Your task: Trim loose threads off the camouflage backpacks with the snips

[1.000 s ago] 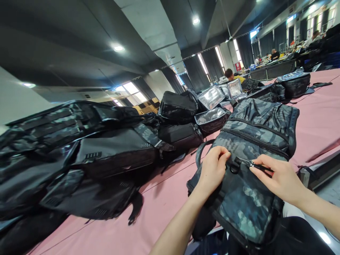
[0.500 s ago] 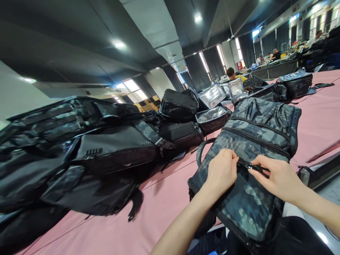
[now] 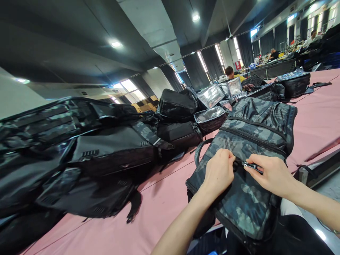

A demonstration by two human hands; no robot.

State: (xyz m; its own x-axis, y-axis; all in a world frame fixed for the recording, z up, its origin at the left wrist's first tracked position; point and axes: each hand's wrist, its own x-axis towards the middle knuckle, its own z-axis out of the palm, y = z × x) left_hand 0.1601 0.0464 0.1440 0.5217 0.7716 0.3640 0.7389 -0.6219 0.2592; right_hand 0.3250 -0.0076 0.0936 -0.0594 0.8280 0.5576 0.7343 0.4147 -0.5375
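At the edge of the pink surface (image 3: 164, 198), our hands have drawn closer over the camouflage backpack (image 3: 245, 205): the left hand's (image 3: 220, 170) fingers pinch together, on what we cannot tell; the right hand (image 3: 272, 173) grips snips (image 3: 253, 167), bringing their tip just beside that pinch.

A: Viewpoint?
B: Head camera, looking forward and slightly down along the table (image 3: 159, 198); frame tilted.
A: Range?
B: Left hand (image 3: 220, 173), right hand (image 3: 273, 175), bag (image 3: 252, 198) near, right; windows (image 3: 131, 90) far.
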